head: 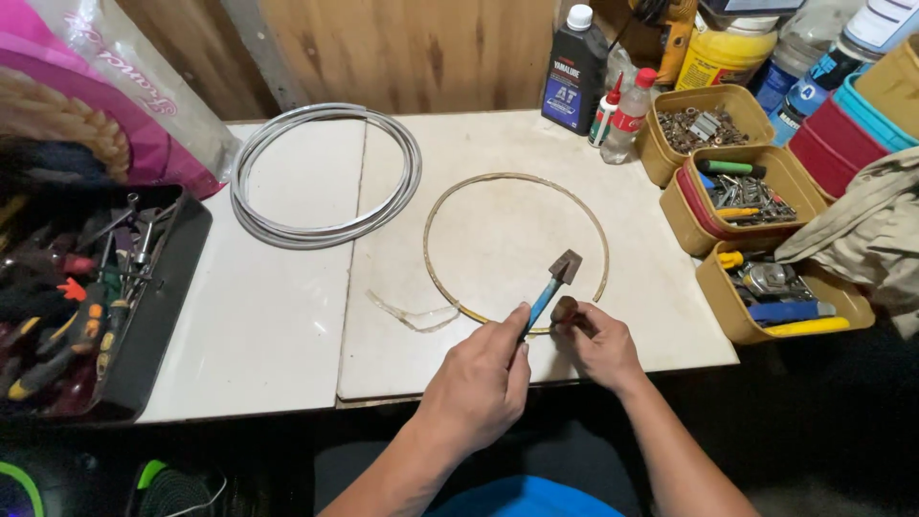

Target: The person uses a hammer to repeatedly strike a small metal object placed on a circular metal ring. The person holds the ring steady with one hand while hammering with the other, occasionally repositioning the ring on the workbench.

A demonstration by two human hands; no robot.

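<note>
White worktop (287, 325): near edge runs just under both hands; bare surface open toward 9 o'clock of hands. Thin brass-coloured ring (606, 251) lies flat at centre, its near arc under the hands. Left hand (476, 383) clenched around blue handle of small hammer (555, 282), head tilted toward 1 o'clock, raised inside ring. Right hand (601, 347) pinches short dark cylindrical piece (564, 309) against ring (exact contact unclear). Grey coiled hoop (251, 222) at 10 o'clock. Tan plastic tubs (720, 304) of hardware at 2 o'clock.

blue-handled hammer (553, 285), tan thin ring (517, 251), grey coiled rim (328, 174), white table (278, 316), yellow-brown tubs (708, 124).
</note>
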